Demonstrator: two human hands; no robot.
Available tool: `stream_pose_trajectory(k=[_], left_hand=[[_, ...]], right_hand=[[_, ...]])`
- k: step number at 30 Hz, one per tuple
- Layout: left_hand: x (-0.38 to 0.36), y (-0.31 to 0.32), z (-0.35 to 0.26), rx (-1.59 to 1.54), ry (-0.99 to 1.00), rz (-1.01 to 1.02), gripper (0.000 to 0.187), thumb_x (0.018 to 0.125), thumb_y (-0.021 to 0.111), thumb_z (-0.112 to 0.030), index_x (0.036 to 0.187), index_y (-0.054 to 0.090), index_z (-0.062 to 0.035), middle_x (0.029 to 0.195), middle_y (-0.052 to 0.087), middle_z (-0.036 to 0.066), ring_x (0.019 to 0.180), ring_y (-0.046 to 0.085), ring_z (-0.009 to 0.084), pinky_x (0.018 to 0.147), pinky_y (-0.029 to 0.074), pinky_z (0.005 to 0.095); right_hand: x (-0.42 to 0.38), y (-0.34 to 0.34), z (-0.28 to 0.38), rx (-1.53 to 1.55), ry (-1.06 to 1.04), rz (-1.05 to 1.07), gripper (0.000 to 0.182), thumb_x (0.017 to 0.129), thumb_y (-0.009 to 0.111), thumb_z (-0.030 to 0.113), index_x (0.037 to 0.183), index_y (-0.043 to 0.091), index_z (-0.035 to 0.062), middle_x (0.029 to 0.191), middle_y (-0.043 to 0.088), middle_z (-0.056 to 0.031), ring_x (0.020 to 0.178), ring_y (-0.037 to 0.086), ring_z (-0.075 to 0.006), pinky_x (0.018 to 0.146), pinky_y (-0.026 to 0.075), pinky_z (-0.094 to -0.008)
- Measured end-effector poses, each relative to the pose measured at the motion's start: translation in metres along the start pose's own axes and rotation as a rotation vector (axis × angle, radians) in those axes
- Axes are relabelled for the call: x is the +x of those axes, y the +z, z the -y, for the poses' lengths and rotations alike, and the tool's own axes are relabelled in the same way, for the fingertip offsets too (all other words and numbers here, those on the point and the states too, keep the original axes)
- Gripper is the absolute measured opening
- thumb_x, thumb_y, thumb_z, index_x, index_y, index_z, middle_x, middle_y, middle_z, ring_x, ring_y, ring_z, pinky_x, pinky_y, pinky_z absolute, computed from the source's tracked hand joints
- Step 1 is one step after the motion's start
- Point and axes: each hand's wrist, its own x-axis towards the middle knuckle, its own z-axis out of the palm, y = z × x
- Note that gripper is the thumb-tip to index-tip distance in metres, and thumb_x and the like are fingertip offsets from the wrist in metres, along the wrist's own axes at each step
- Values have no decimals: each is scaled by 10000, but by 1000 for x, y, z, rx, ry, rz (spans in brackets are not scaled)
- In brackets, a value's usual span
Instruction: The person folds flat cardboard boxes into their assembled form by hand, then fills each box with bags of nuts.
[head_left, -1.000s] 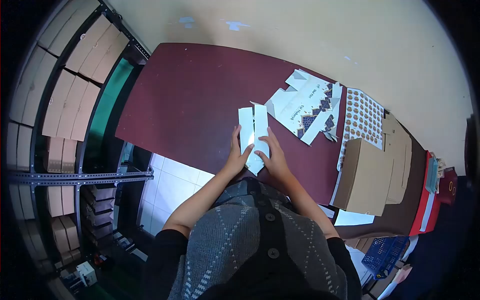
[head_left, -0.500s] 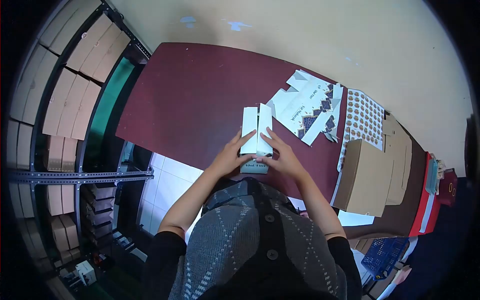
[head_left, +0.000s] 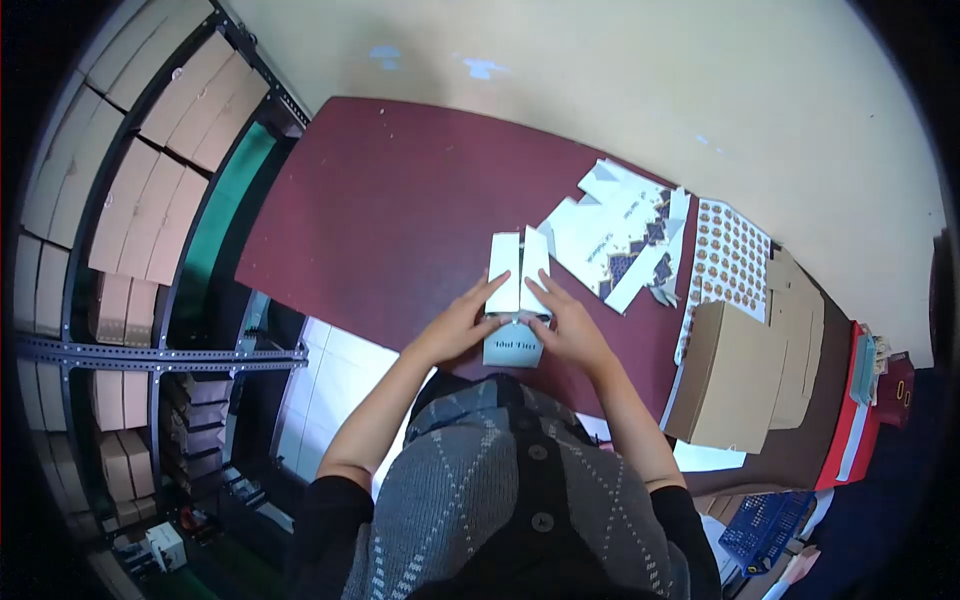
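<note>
You are mid-fold on the small white printed cardboard carton (head_left: 516, 300), standing at the near edge of the dark red table (head_left: 380, 200), centre of frame. Your left hand (head_left: 455, 325) and right hand (head_left: 575, 330) each curl partly closed round a side, fingers pressing the two upright flaps. Next, I judge, those flaps need tucking inward evenly. Flat white carton blanks (head_left: 620, 235) lie to the upper right.

The hands (head_left: 515, 325) cover the carton's (head_left: 513, 345) sides; its printed lettering is too small to read.
</note>
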Motion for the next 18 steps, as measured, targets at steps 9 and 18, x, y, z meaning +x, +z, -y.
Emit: stream_pose_trajectory(k=[9,18], left_hand=[[-1,37,19,141,106,-337,396,934,498,-249,1317,403,-207,1465,282,171,1021,596,380,849,484,485],[-1,33,13,213,152,-354,399,891,554,-206,1265,425,-155,1464,293,156,993,598,389,793,513,460]], right_hand=[[11,-2,17,6,67,20,532,807,668,229,1314,507,217,1364,376,-305,1076,554,-431,822,490,-376],[7,0,23,25,84,-40,487,840,625,215,1312,504,217,1360,375,-306,1108,511,-465,877,473,-409]])
